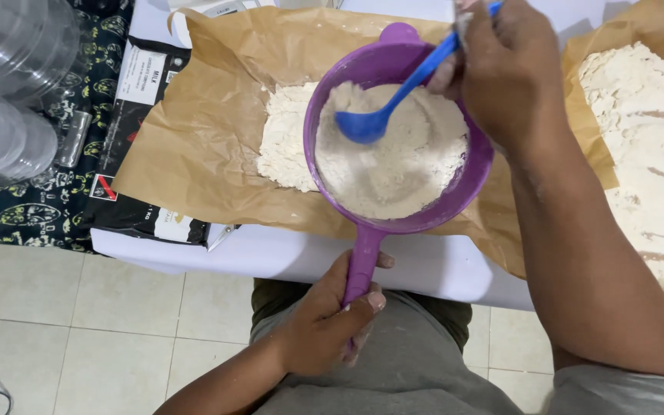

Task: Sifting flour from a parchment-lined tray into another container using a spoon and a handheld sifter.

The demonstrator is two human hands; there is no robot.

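Over brown paper (194,131), purple sieve (455,200) holds pale flour (393,165), seemingly lumpy.

There's a flat black package (136,138) lying at nine o'clock, partly tucked under the brown paper. It carries a white rectangular label (146,73) up top, a small red-and-white mark (104,187) lower down.

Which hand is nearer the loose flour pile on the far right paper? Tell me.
Right. The right hand grips the blue spoon over the purple sieve, beside that flour pile. The left hand holds the sieve's handle, lower and farther left.
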